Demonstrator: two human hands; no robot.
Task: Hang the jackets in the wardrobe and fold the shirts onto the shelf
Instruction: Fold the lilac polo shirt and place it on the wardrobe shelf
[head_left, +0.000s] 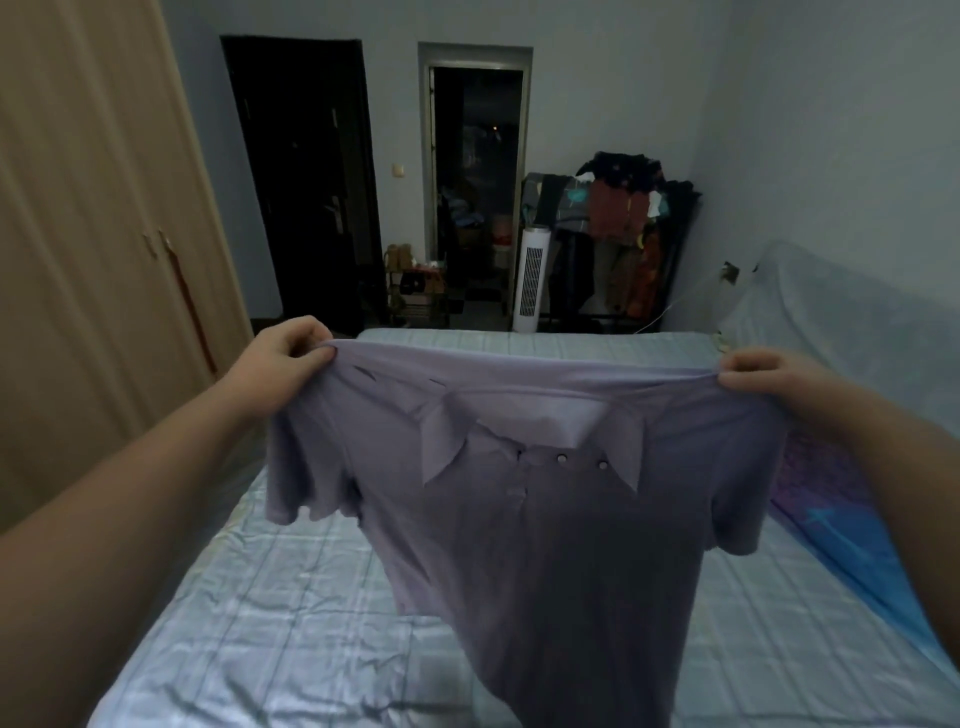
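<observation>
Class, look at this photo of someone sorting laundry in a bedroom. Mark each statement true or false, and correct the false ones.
1. Both hands, left hand and right hand, hold up the purple polo shirt. True.
2. The shirt lies folded flat on the bed. False: it hangs spread above it.
3. The wardrobe doors are open. False: they are closed.
4. A white tower fan stands beyond the bed. True.

Shirt (545, 519) above bed (260, 623); wardrobe (93, 260) left.
</observation>
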